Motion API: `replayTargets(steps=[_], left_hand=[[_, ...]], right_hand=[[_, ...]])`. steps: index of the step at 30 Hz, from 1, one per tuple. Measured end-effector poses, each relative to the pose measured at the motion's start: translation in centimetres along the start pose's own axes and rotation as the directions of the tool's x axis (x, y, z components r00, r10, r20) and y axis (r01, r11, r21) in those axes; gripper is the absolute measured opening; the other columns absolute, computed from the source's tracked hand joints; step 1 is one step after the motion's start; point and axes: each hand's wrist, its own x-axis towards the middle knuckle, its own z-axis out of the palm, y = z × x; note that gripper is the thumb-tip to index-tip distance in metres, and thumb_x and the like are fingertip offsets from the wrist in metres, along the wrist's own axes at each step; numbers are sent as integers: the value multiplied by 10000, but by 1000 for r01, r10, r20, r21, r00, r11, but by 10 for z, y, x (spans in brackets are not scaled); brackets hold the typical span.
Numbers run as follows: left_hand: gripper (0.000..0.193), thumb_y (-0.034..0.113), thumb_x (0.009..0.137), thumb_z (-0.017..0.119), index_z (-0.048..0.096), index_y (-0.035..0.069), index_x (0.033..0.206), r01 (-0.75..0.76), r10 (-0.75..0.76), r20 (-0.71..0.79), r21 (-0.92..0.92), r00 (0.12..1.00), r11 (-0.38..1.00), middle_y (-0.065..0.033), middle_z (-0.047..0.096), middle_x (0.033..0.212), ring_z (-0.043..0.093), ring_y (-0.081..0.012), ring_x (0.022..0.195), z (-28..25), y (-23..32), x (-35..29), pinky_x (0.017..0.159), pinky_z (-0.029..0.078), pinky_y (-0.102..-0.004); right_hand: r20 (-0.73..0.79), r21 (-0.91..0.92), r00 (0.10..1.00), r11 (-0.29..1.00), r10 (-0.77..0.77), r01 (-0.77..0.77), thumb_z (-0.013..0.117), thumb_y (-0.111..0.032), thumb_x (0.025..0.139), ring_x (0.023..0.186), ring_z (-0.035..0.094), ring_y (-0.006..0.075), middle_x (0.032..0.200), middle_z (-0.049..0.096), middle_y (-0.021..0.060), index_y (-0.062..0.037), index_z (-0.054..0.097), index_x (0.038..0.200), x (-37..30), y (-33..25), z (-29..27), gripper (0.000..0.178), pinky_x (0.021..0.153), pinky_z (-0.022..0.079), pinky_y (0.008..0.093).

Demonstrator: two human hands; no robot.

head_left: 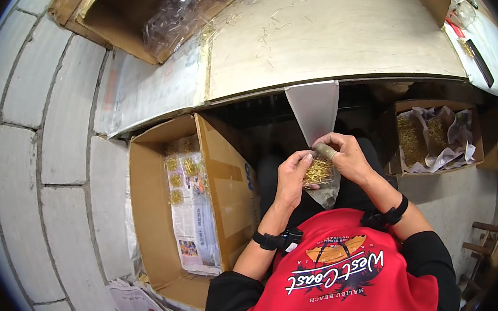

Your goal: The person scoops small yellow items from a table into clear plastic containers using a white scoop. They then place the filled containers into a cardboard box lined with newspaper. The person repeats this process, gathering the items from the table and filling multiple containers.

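Observation:
Above my lap, both hands are closed at a small clear plastic box filled with thin gold-coloured metal pieces. My left hand grips its left side, thumb near the top edge. At the upper edge, the fingers of my right hand are bent inward and pressed together, one wearing a tan finger cover. The fingertips of the two hands nearly meet there, and what lies between them is too small to make out. Just beyond the hands, a pale, tapering panel slopes down from the table edge.
A cardboard box at the left contains newspaper and several filled clear boxes. Loose gold pieces lie on the table. Empty clear boxes fill a far-left carton. At the right, another carton holds gold pieces on paper.

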Motion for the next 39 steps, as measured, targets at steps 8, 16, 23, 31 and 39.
replayTargets(steps=[8, 16, 23, 31, 39], left_hand=[[317, 285, 977, 442, 560, 6, 1071, 9, -4, 59, -81, 998, 997, -86, 636, 895, 655, -136, 702, 3, 1, -2, 479, 555, -246], [310, 272, 973, 449, 542, 7, 1105, -17, 18, 14, -76, 1000, 997, -94, 637, 912, 665, -158, 733, 3, -3, 3, 512, 578, -276], [290, 262, 968, 459, 538, 15, 1100, 18, -16, 20, -113, 1000, 993, -94, 641, 922, 667, -163, 732, -2, -7, 7, 515, 582, -280], [268, 242, 966, 462, 527, 21, 1103, -21, 31, 55, -184, 998, 983, -96, 635, 950, 668, -173, 760, -2, -4, 5, 554, 595, -295], [237, 238, 944, 522, 562, 43, 1073, -44, 36, -54, -142, 998, 989, -76, 639, 932, 667, -157, 750, -4, 0, 5, 516, 584, -278]], right_hand=[[-13, 90, 999, 995, -43, 44, 613, -5, 828, 786, 589, 101, 853, 649, 65, 42, 645, 823, -2, 9, 1, 58, 733, 478, 250], [-171, 119, 955, 957, -244, 266, 612, 27, 794, 860, 597, 128, 983, 637, 95, 41, 650, 850, -4, 17, 11, 68, 764, 476, 262], [-73, -323, 859, 827, -506, 460, 628, 34, 723, 931, 595, 263, 1017, 625, 139, 11, 621, 834, -9, 10, 9, 114, 820, 460, 332], [8, -387, 911, 838, -413, 384, 633, 6, 747, 964, 583, 263, 1049, 605, 123, 3, 618, 858, -10, 6, 7, 112, 839, 450, 332], [-109, -6, 940, 946, -322, 323, 482, -109, 922, 1016, 579, 209, 1090, 602, 136, 29, 578, 1090, -9, 5, -5, 237, 902, 436, 303]])
